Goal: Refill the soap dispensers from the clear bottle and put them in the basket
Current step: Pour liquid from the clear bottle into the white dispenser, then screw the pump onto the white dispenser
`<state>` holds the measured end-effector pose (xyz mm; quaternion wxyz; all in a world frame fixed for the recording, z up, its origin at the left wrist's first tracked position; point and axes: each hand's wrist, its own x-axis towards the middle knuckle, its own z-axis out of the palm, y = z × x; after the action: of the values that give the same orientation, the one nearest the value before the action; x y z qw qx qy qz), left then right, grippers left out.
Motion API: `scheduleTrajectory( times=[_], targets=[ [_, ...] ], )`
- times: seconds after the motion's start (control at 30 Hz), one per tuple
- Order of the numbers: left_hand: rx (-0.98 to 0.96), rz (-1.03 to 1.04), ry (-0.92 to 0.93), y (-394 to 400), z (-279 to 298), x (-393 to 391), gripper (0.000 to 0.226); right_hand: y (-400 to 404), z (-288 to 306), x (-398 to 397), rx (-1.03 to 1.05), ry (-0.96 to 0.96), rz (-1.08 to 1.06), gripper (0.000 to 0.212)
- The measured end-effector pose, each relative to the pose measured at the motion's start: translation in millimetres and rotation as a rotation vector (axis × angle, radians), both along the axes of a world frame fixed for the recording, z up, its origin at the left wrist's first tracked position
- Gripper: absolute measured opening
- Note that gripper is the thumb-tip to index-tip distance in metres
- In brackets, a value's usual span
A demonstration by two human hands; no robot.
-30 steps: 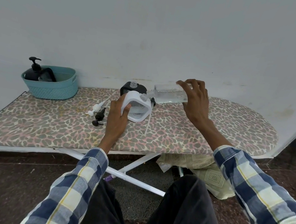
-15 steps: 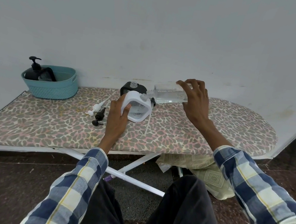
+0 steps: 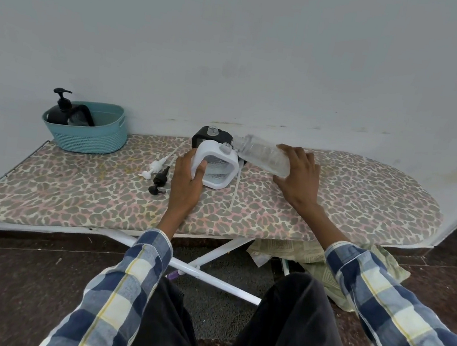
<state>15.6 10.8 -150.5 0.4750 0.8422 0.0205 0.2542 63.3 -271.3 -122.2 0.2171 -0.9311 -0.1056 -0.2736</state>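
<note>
My left hand (image 3: 186, 183) grips the left side of a white square soap dispenser (image 3: 216, 167) standing on the ironing board (image 3: 362, 208), its neck open. My right hand (image 3: 297, 179) holds the clear bottle (image 3: 262, 157), tilted with its mouth just right of and slightly above the dispenser's neck. A black square dispenser (image 3: 203, 136) with an open neck stands right behind the white one. A white pump (image 3: 155, 166) and a black pump (image 3: 159, 179) lie loose on the board to the left. The teal basket (image 3: 95, 138) at far left holds a black pump bottle (image 3: 59, 111) and another dark dispenser (image 3: 82, 116).
The board stands against a pale wall, its white legs crossing over a dark floor. A patterned cloth (image 3: 317, 260) lies on the floor under the board's right half. A thin white tube (image 3: 235, 191) rests on the board beside the white dispenser.
My right hand has dropped lower and swung the clear bottle's base down to the right, so its mouth has lifted away from the white dispenser's neck. My left hand keeps its grip.
</note>
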Motion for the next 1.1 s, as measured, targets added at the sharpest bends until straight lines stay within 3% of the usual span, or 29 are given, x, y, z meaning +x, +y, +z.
scheduleTrajectory(
  times=[0.37, 0.47, 0.6, 0.83, 0.97, 1.03, 1.1],
  targets=[
    [-0.149, 0.003, 0.048, -1, 3, -1, 0.05, 11, -21, 4, 0.621, 0.184, -0.061, 0.097],
    [-0.186, 0.003, 0.049, -1, 4, -2, 0.047, 9, -26, 5, 0.734, 0.219, -0.054, 0.094],
    [-0.204, 0.006, 0.053, -1, 4, -2, 0.048, 8, -25, 3, 0.731, 0.25, -0.05, 0.104],
    [-0.194, 0.015, 0.056, -2, 4, -3, 0.052, 9, -28, -9, 0.776, 0.217, -0.028, 0.091],
    [-0.193, 0.015, 0.051, -3, 5, -3, 0.05, 22, -25, -32, 0.68, -0.11, -0.118, 0.066],
    [-0.196, 0.015, 0.048, -3, 5, -3, 0.05, 34, -18, -41, 0.589, -0.261, -0.081, 0.05],
    [-0.201, 0.015, 0.042, -2, 5, -3, 0.048, 51, -15, -47, 0.497, -0.293, 0.02, 0.041]
  ],
)
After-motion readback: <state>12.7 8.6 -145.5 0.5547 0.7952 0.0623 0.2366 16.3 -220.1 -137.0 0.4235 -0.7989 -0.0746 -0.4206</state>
